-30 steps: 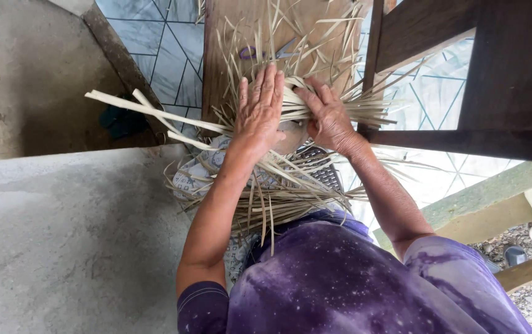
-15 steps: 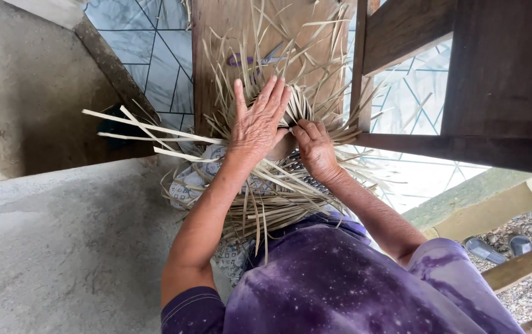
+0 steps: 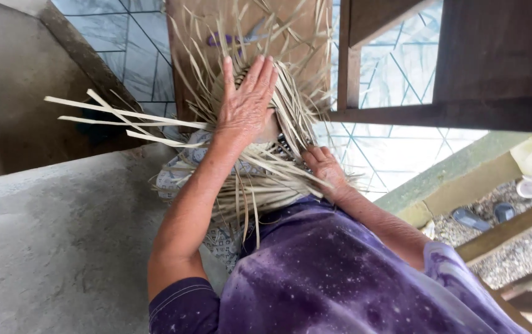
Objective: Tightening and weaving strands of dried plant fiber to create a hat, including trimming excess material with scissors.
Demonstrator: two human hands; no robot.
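A half-woven piece of pale dried leaf strips [image 3: 278,179] lies in my lap, with loose ends fanning out on all sides. My left hand [image 3: 247,102] rests flat on its top, fingers straight and close together, pressing the strips down. Lower and to the right, my right hand [image 3: 323,166] sits at the near edge of the weave with its fingers curled in among the strips. Long flat strips [image 3: 117,117] stick out to the left. My purple sleeves and shirt [image 3: 340,278] fill the bottom of the view.
A wooden board [image 3: 191,37] stands behind the weave, with purple-handled scissors [image 3: 232,38] on it. Dark wooden furniture [image 3: 495,68] is at upper right, a concrete ledge [image 3: 43,235] at left, and a patterned cloth [image 3: 176,179] under the strips. Sandals [image 3: 482,216] lie on gravel at right.
My right hand has slid from the top of the weave down to its near right edge. My left hand has stayed pressed flat on top.
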